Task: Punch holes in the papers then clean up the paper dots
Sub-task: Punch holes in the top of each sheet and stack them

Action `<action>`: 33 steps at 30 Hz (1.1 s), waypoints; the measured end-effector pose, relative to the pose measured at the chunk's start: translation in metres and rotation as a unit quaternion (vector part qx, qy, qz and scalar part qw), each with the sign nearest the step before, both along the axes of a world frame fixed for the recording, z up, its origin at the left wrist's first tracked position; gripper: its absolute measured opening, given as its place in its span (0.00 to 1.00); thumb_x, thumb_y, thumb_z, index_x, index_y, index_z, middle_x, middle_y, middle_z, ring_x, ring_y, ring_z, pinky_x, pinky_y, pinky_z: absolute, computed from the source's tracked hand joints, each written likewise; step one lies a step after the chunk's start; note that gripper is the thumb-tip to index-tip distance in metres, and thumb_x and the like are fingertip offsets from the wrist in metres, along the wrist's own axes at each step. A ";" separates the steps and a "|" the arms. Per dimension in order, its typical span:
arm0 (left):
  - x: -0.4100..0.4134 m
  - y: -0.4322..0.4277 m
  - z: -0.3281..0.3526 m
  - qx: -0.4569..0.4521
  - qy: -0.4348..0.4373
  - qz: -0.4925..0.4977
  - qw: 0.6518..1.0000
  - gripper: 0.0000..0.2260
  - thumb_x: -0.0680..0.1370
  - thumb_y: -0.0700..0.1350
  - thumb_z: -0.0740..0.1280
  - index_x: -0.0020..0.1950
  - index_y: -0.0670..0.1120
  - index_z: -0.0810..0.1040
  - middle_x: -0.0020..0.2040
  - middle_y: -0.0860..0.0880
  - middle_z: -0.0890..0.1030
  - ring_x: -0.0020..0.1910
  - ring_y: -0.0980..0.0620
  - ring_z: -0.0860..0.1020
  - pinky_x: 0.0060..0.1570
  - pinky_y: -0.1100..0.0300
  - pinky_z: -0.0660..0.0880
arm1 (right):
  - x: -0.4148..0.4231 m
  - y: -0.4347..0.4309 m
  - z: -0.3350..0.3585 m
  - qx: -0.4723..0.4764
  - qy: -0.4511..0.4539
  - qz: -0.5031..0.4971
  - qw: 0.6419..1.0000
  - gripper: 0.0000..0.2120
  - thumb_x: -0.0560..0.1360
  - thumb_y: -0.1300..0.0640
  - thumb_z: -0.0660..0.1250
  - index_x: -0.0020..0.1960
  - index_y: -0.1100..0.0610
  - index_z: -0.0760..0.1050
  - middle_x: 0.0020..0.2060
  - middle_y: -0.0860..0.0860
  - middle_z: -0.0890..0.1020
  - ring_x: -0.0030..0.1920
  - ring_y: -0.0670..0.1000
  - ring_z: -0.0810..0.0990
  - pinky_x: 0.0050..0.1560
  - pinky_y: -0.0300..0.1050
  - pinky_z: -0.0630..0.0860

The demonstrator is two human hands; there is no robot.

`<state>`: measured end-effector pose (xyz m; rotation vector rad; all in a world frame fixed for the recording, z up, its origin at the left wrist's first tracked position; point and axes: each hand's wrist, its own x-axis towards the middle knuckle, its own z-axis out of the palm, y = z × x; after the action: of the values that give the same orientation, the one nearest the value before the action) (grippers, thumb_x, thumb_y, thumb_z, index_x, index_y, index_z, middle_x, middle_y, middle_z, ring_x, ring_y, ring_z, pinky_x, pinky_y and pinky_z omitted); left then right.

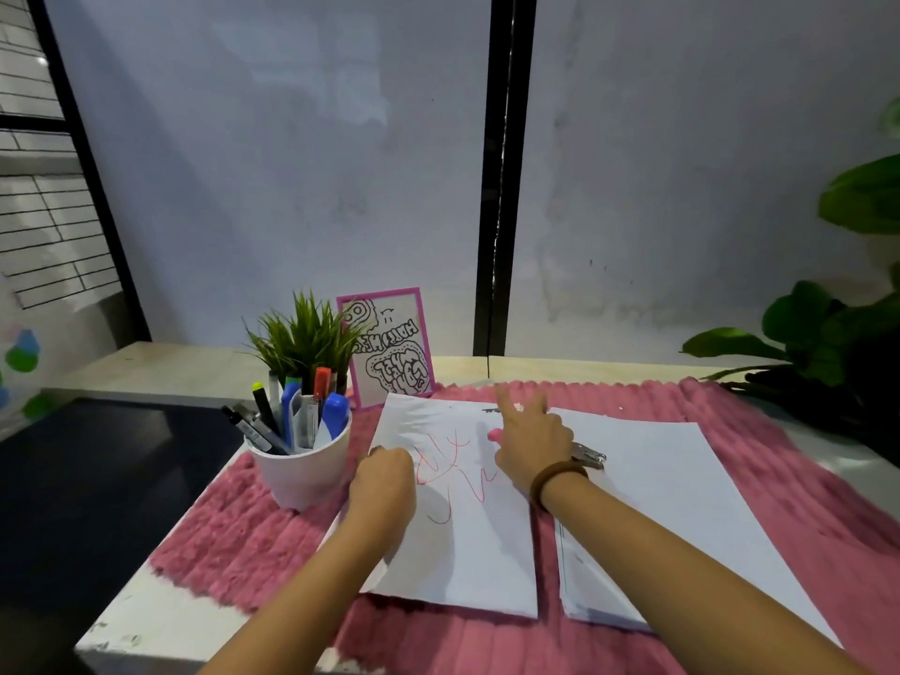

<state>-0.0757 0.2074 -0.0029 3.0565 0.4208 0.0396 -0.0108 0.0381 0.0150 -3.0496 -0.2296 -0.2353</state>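
Observation:
A white paper with red scribbles (pixel 467 518) lies on the pink fuzzy mat (pixel 272 543). My left hand (pixel 384 479) grips its left edge with curled fingers. My right hand (pixel 531 440) hovers over the paper's top right part, fingers spread and straight, blurred by motion. A metal hole punch (pixel 589 455) lies just behind my right wrist, partly hidden, at the edge of a second stack of white papers (pixel 682 509). A few small white paper dots (pixel 619 408) lie on the mat near the far edge.
A white cup of pens and markers (pixel 302 460) stands left of the scribbled paper. Behind it are a small green plant (pixel 307 333) and a pink-framed drawing (pixel 389 345). Leafy plant (pixel 828 333) at right. A dark surface (pixel 97 479) lies left of the table.

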 end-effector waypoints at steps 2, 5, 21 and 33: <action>0.002 0.000 -0.002 -0.003 -0.004 -0.001 1.000 0.10 0.79 0.35 0.60 0.59 0.41 0.76 0.58 0.43 0.78 0.54 0.45 0.79 0.51 0.57 0.76 | 0.002 -0.003 -0.002 -0.007 0.041 0.017 0.999 0.28 0.79 0.51 0.63 0.77 0.48 0.58 0.71 0.62 0.61 0.56 0.60 0.79 0.55 0.52 0.78; 0.004 0.000 -0.002 -0.029 -0.014 0.013 0.999 0.11 0.78 0.36 0.60 0.60 0.41 0.72 0.63 0.40 0.75 0.54 0.44 0.79 0.50 0.56 0.76 | 0.008 -0.010 -0.004 -0.006 0.124 0.047 0.991 0.18 0.79 0.52 0.61 0.68 0.52 0.71 0.68 0.58 0.67 0.59 0.59 0.77 0.60 0.52 0.76; 0.034 -0.007 0.011 -0.058 -0.054 0.073 0.994 0.12 0.78 0.39 0.63 0.61 0.39 0.69 0.56 0.42 0.77 0.52 0.45 0.78 0.50 0.56 0.76 | 0.019 -0.033 0.024 0.207 0.142 0.086 0.964 0.19 0.79 0.56 0.61 0.70 0.53 0.70 0.61 0.52 0.78 0.58 0.56 0.77 0.59 0.51 0.77; 0.025 -0.076 0.003 -0.115 0.061 -0.204 0.970 0.36 0.74 0.71 0.48 0.78 0.56 0.52 0.79 0.56 0.48 0.78 0.52 0.48 0.76 0.52 0.47 | 0.092 -0.127 0.020 0.337 0.102 -0.026 0.936 0.30 0.74 0.57 0.64 0.75 0.55 0.63 0.64 0.54 0.76 0.54 0.55 0.77 0.56 0.51 0.79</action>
<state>-0.0510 0.1319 -0.0001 2.8571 -0.1926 -0.1993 0.0808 -0.0894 0.0355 -2.3724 -0.0375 0.0085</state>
